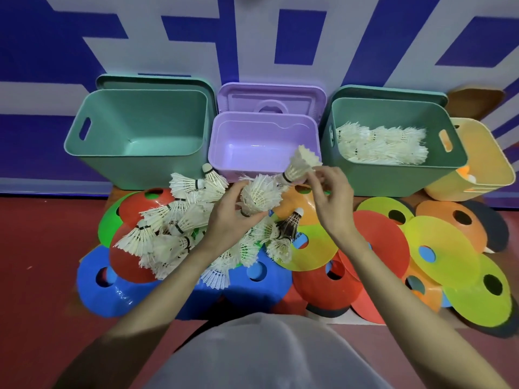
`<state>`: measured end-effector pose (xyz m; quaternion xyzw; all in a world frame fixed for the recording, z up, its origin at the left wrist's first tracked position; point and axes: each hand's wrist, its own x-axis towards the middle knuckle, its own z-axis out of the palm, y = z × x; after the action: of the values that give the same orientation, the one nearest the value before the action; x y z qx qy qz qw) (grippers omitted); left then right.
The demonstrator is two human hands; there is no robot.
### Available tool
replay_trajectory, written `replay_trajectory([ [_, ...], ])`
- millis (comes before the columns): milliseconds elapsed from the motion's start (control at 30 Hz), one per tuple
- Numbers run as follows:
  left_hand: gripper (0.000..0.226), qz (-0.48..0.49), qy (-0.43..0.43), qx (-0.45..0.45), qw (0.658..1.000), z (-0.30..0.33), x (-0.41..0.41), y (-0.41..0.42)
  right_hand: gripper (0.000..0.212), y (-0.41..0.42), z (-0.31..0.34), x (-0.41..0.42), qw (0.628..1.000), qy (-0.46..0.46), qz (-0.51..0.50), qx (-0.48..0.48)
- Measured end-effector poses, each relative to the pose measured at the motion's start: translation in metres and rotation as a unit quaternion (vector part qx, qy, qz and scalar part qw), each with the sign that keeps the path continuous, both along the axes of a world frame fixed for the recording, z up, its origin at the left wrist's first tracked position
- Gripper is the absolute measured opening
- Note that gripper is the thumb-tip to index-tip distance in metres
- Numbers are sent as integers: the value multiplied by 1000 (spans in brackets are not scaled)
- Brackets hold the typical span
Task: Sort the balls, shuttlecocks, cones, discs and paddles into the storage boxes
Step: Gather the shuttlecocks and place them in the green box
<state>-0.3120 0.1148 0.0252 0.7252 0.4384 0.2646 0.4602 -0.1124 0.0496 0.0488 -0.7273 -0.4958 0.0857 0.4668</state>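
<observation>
Left hand (pixel 230 217) curled round a white shuttlecock (pixel 259 196), feathers fanned up toward the boxes. Right hand (pixel 330 196) pinching a stack of shuttlecocks (pixel 302 164) near its cork end, skirt tilted up and away, over the near rim of the purple box (pixel 262 148). Between the two hands, one dark-feathered shuttlecock (pixel 289 226) standing cork up on a yellow disc (pixel 314 251). Under and left of the left hand, a loose pile of white shuttlecocks (pixel 174 226) lying over red, green and blue discs (pixel 112 287). Right of the right hand, more overlapping discs (pixel 446 254) in red, yellow and orange. Beyond the left hand, a green box (pixel 140 130), nothing seen in it. Beyond the right hand, a second green box (pixel 393 141) holding a heap of white shuttlecocks (pixel 382 146). Farther right, touching that box, a yellow box (pixel 488 161) with orange and white balls (pixel 467 175) just showing. Lids propped behind the boxes against a blue and white wall (pixel 252 37).
</observation>
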Motion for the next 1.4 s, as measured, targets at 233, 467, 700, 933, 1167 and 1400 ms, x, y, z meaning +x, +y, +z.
replay_trajectory([
  [233,56,-1,1,8,1000,1,15,-2,16,-20,25,-8,994,12,99,38],
  [467,50,6,-24,4,1000,3,21,-2,29,-20,7,-11,977,-23,203,-58],
  [700,64,59,-46,-8,997,-3,12,4,17,-21,-19,-4,983,2,160,-92],
  [933,56,39,-37,4,999,-5,13,-7,20,-24,-74,-18,874,-181,229,-388],
  [1167,53,9,-24,22,999,3,21,-12,12,-26,-85,-14,880,-183,208,-386],
  [1400,55,2,-8,46,999,4,36,-10,6,-53,-49,36,965,17,69,-251],
])
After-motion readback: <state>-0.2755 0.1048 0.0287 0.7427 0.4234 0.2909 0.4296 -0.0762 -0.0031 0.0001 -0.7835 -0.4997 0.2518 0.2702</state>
